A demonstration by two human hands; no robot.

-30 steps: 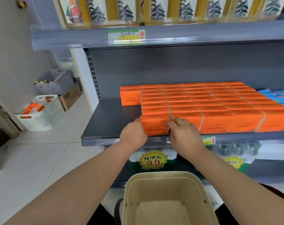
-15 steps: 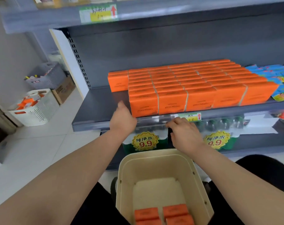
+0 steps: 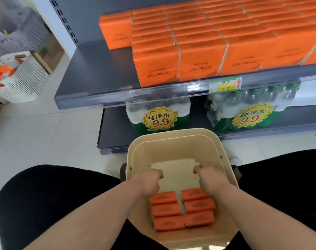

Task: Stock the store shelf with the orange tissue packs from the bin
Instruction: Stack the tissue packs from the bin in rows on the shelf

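1. A second ago both our hands were at the shelf front, seating a pack at the left end of the front row. Both have now dropped into the bin (image 3: 133,157), so the placement is done and we judge a new pick is starting.
2. The left hand (image 3: 147,183) and right hand (image 3: 210,179) hang just above the far end of the remaining orange tissue packs (image 3: 182,210). Both sets of fingers are curled inward. Neither hand grips a pack yet; we cannot tell whether the palms touch the top packs.
3. The remaining packs stand in two columns at the near end of the bin. The far part of the bin floor is bare.
4. On the shelf (image 3: 92,73), the stocked packs (image 3: 204,51) fill the rows up to the front lip. Bare deck remains to their left, beside a single pack (image 3: 115,31) at the back.
5. We judge that the task is well along: few packs remain, and the open space lies to the left.
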